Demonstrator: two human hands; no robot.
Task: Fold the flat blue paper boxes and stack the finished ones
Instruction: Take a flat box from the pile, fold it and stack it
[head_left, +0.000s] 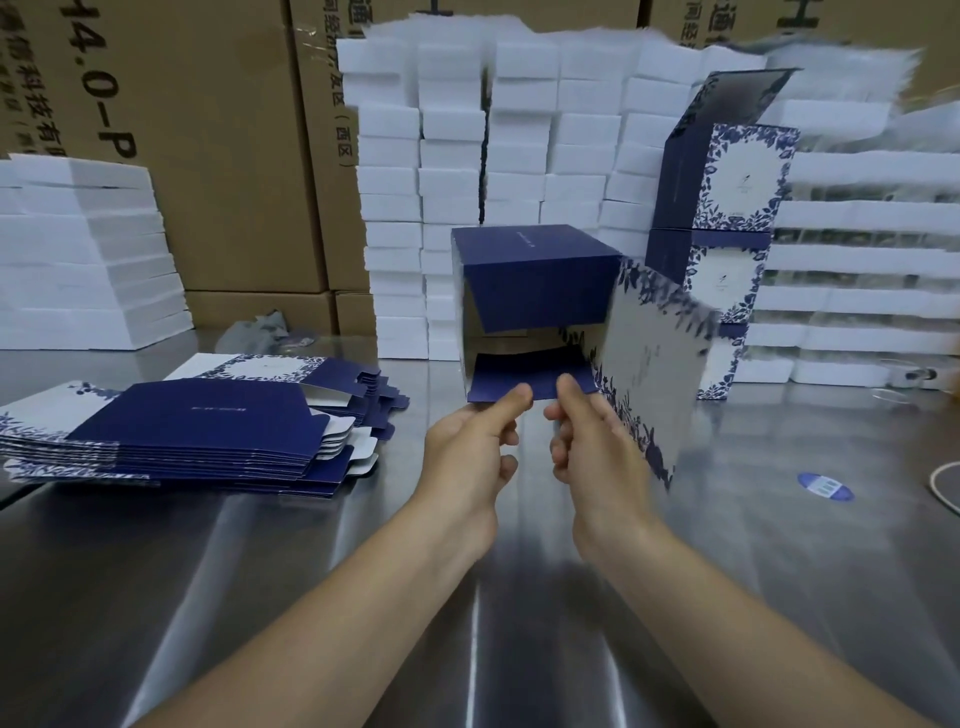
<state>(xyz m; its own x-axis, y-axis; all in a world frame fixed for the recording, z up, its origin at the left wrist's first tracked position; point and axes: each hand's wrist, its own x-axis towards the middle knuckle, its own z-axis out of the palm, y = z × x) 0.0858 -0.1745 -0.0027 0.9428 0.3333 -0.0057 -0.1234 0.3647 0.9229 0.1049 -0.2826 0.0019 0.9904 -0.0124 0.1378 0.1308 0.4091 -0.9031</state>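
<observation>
A half-formed blue paper box (540, 270) stands on the steel table, its open end facing me. My left hand (475, 447) and my right hand (592, 441) both pinch its lower blue flap (524, 376) at the near edge. A white flap with blue floral print (654, 364) swings out at the right, blurred. Several flat blue boxes (208, 431) lie piled at the left. Finished boxes (722, 228) stand stacked at the right rear, the top one with its lid up.
White foam blocks (493, 156) form a wall behind the box, with more foam (83, 249) at the left and right. Brown cartons (218, 145) rise at the back. A blue round sticker (825, 486) and a cord (940, 488) lie on the table (311, 597) at the right.
</observation>
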